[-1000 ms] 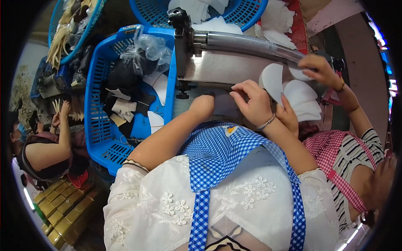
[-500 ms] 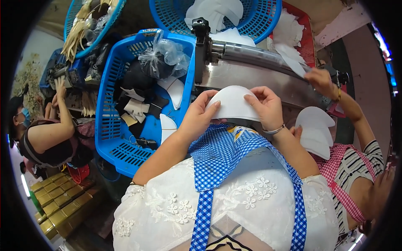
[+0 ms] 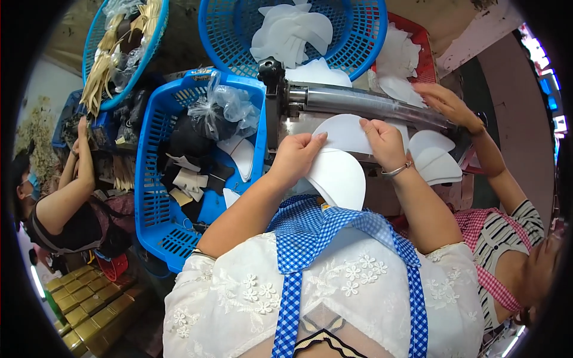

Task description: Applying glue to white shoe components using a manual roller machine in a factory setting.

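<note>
My left hand [image 3: 298,156] and my right hand [image 3: 385,143] pinch a thin, white, rounded sheet piece [image 3: 343,132] by its two sides. Its far edge lies close to a shiny metal roller [image 3: 358,102] on a machine. Below and behind my left hand shows a stack of similar white curved pieces [image 3: 339,176]. Whether the stack is in my left fingers or rests on something I cannot tell. At the right, a co-worker's hand [image 3: 447,107] reaches over the roller's end, near a white piece. Beside my right hand lie more white pieces [image 3: 434,156].
A blue crate [image 3: 158,197] on the left holds dark and cream scraps and a clear plastic bag. Behind the roller stand a round blue basket [image 3: 206,36] with white pieces and a red basket [image 3: 427,42]. A dark knob [image 3: 270,68] tops the machine's left end. Another person works far left.
Both my hands have turned and the white piece is now at the roller, with a stack of pieces visible beneath. The co-worker's hand has let go of a white piece near the roller.
</note>
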Demonstrator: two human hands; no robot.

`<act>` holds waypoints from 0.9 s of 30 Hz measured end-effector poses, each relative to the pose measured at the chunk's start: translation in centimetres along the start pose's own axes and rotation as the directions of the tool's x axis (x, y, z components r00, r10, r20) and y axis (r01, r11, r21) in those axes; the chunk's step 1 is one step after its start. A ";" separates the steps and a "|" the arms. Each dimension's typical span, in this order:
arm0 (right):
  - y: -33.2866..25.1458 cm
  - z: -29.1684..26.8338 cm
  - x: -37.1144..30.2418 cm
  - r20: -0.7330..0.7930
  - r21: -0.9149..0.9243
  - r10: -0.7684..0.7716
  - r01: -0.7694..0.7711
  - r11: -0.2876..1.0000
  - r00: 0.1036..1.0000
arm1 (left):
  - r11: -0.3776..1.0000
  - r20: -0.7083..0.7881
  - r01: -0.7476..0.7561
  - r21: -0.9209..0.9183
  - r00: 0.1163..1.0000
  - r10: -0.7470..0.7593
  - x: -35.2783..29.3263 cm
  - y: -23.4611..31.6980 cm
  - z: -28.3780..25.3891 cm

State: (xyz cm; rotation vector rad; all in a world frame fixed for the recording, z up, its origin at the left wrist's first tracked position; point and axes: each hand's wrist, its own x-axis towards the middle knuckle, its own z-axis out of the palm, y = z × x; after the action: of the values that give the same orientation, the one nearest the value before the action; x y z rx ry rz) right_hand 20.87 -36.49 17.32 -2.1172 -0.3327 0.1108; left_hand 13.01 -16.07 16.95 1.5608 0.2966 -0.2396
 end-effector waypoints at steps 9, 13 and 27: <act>-0.3 0.6 9.6 -0.048 -0.470 -0.520 0.440 0.765 0.853 | 0.879 -0.151 0.047 0.474 0.988 0.028 5.6 -0.8 0.3; 1.3 2.0 14.9 0.399 -0.504 0.140 0.089 0.859 0.906 | 0.883 -0.242 0.087 0.461 0.970 0.030 6.6 0.6 0.1; -2.6 2.7 3.8 0.375 -0.565 -0.654 0.721 0.402 0.658 | 1.000 -0.190 -0.005 0.020 0.982 0.009 -3.4 -1.6 -4.6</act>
State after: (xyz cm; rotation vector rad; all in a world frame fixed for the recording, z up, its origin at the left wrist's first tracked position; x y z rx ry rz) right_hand 23.43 -31.87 18.25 -2.4814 -1.5053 -0.4944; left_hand 9.11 -11.59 16.62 1.6061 0.4398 -0.0875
